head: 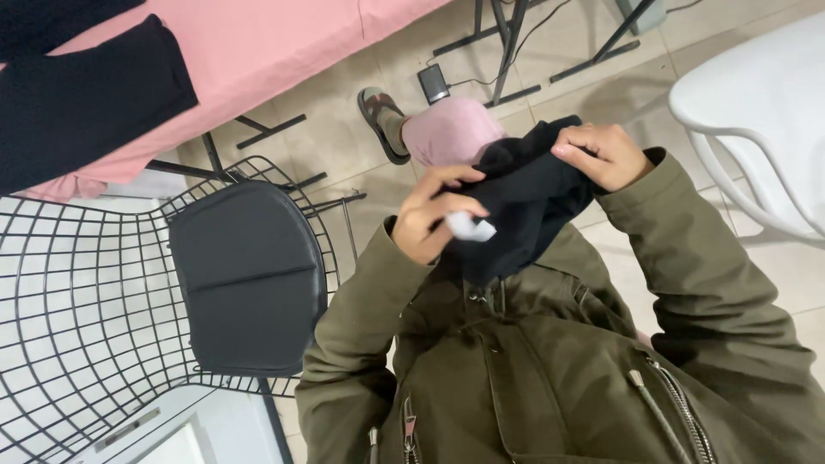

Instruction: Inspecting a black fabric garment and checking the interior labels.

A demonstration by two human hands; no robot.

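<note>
Head view looks down on a worktop [284, 43] draped in pink cloth, with a folded black garment [77, 99] lying at its left edge. Below it stands a wire chair [69, 292] carrying a black seat pad [249, 275]. A white chair [765, 112] sits at the right. Above the person's olive jacket [533, 361], both hands grasp a black garment [524, 206] held up in the air: the left hand [434, 215] pinches it beside a white tag [470, 226], and the right hand [601, 153] grips its upper edge.
</note>
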